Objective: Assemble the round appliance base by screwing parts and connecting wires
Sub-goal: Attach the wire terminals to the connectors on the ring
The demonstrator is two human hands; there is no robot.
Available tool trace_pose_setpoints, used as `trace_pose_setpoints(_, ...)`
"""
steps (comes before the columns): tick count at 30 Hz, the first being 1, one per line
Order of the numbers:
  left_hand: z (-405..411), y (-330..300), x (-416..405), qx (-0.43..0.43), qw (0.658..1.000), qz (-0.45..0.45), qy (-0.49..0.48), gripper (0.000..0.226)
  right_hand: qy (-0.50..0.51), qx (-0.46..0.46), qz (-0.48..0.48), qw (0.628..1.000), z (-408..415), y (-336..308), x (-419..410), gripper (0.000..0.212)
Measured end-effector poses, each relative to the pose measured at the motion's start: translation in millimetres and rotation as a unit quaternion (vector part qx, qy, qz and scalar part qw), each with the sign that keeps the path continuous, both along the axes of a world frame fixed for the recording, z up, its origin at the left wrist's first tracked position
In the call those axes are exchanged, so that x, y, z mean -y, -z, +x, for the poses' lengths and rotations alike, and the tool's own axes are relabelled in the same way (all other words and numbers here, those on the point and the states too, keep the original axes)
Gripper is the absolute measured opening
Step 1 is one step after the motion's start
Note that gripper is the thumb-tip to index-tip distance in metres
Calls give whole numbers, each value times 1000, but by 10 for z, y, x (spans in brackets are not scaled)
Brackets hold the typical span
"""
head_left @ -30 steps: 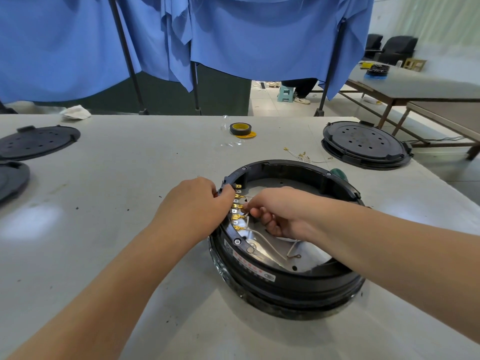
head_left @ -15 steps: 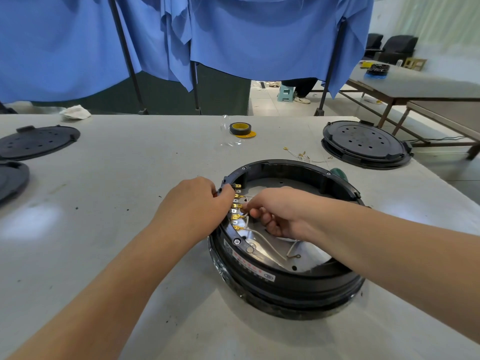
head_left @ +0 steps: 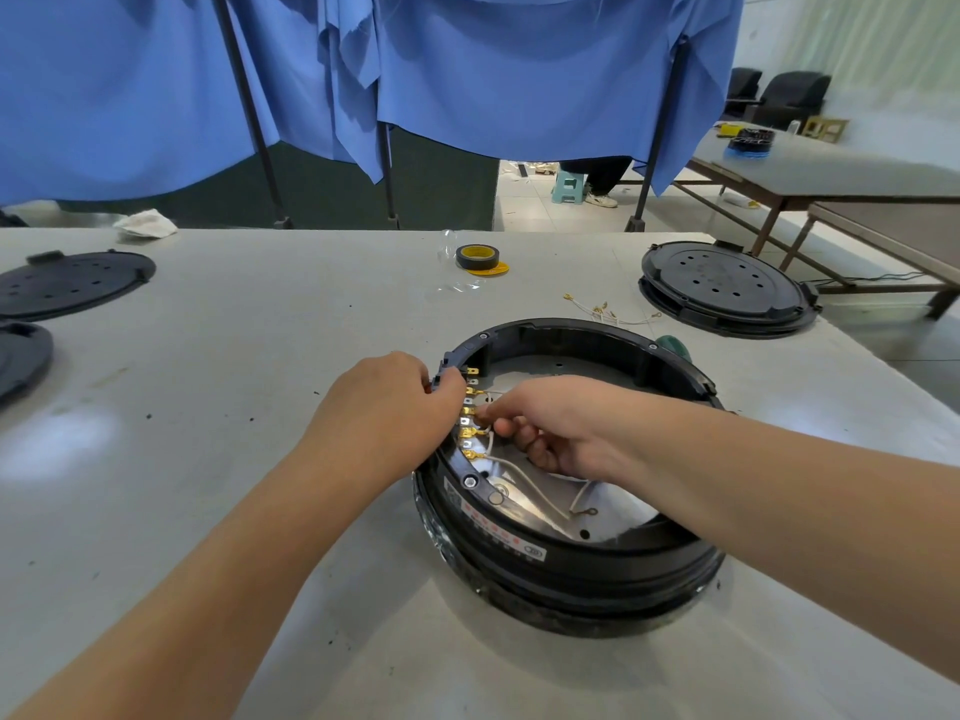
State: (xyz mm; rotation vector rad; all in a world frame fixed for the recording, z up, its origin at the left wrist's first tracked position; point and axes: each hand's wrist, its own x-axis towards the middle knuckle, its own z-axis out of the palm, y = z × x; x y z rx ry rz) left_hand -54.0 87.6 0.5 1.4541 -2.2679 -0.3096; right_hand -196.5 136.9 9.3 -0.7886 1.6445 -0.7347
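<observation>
Black plastic round base [head_left: 566,558], left hand [head_left: 387,407] gripping rim, right hand [head_left: 561,426] pinching brass terminal [head_left: 469,411].

Both hands crowd the left inner rim of the round base [head_left: 566,558]: the left hand [head_left: 387,407] grips the rim from outside, the right hand [head_left: 558,426] reaches in at the brass terminals [head_left: 469,423], its forearm barring the right side. The white wires [head_left: 530,483] trail across the metal floor inside. Bare table [head_left: 249,356] lies open to the left (two black lids [head_left: 72,283] sit at its far edge); beyond the base stand a tape roll [head_left: 478,257], loose wires [head_left: 608,311] and another black base [head_left: 724,288].
</observation>
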Motion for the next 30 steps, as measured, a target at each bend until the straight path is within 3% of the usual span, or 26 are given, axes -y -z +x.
trace_pose_setpoints(30, -20, -20, -14, 16, 1000, -5, -10, 51, 5, 27, 21, 999, -18, -6, 3, 26)
